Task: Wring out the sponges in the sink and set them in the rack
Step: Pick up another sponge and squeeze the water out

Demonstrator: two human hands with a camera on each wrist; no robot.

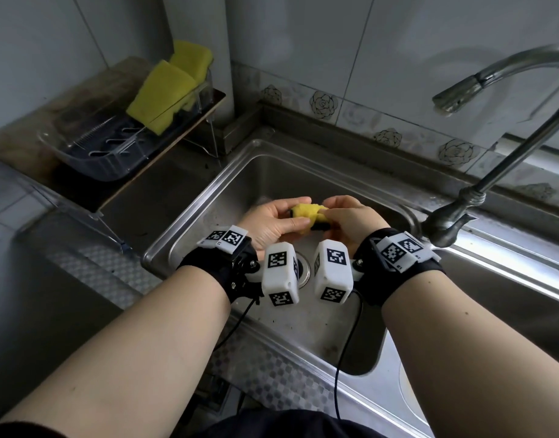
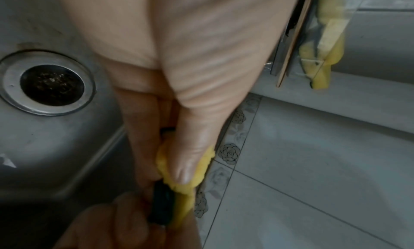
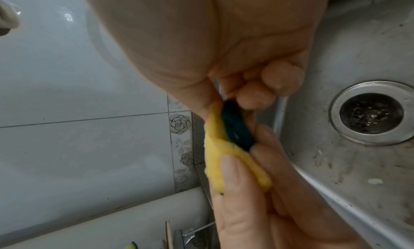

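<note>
Over the steel sink (image 1: 208,197) both hands squeeze one yellow sponge (image 1: 306,211) with a dark scrubbing side. My left hand (image 1: 279,221) grips its left end, thumb pressed on the yellow foam (image 2: 201,166). My right hand (image 1: 344,213) grips the other end, fingers curled round the dark side (image 3: 237,128). The sponge is folded and bunched between them. Two more yellow sponges (image 1: 164,90) stand in the clear plastic rack (image 1: 91,156) at the back left.
The rack sits on a raised shelf (image 1: 152,165) left of the sink. A curved metal tap (image 1: 499,147) arches over the basin from the right. The drain (image 2: 51,82) lies below my wrists. Tiled wall (image 1: 335,42) behind.
</note>
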